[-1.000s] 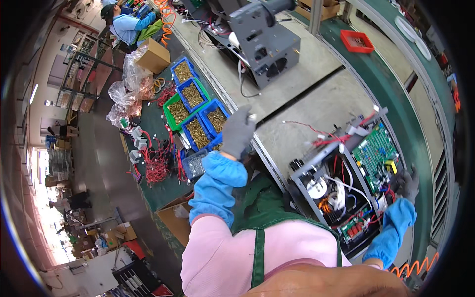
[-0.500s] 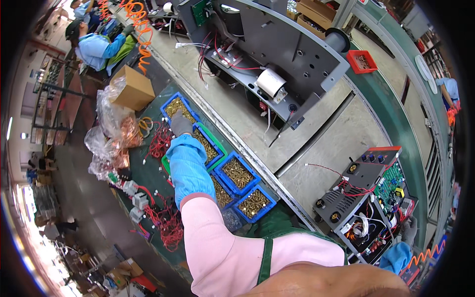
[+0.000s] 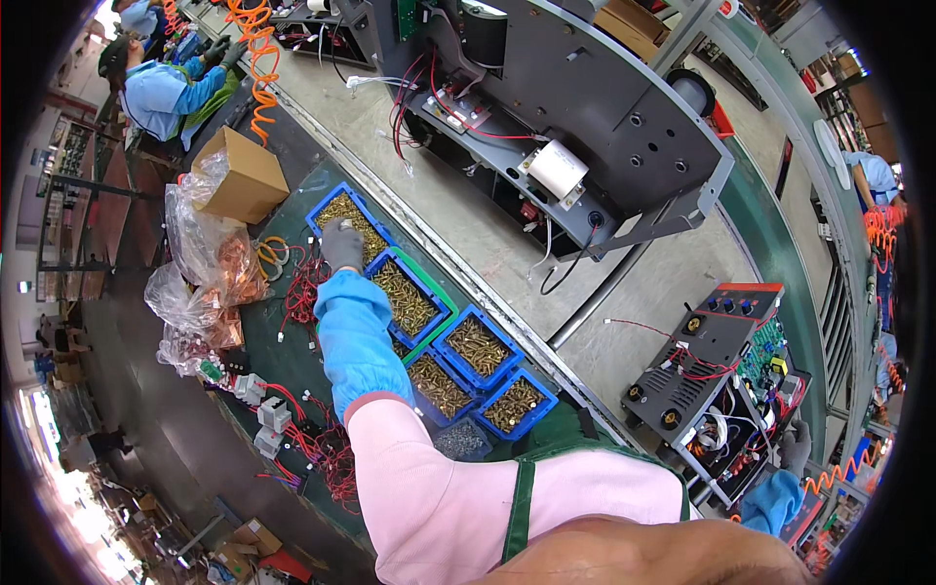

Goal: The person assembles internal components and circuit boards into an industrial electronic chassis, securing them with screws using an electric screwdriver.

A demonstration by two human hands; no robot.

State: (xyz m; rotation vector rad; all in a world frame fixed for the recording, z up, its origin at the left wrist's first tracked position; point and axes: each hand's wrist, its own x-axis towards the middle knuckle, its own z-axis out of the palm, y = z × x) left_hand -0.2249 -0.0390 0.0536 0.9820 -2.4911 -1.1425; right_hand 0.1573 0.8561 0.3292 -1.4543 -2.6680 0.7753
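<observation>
My left hand [image 3: 341,246], in a grey glove, is at the near-left edge of the farthest blue bin [image 3: 314,220] of brass screws [image 3: 363,226]. Its fingers are curled together; what they hold, if anything, is too small to make out. Nearer to me, several more blue bins of brass fasteners [image 3: 478,347] stand by a green tray [image 3: 445,296]. On the far right, my right hand [image 3: 796,447], also grey-gloved, is beside an opened grey control unit [image 3: 704,361] with a green circuit board. Its fingers are partly hidden.
A large grey metal chassis [image 3: 624,107] with wires and a white cylinder [image 3: 558,172] stands on the line ahead. Left of the bins lie red wire bundles [image 3: 304,292], plastic bags [image 3: 195,244] and a cardboard box [image 3: 249,180]. A co-worker [image 3: 161,93] sits at the far left.
My left hand has drawn back from the screws to the bin's near edge, its fingers now curled. The view has shifted; the chassis appears farther right and hides most of the red bin.
</observation>
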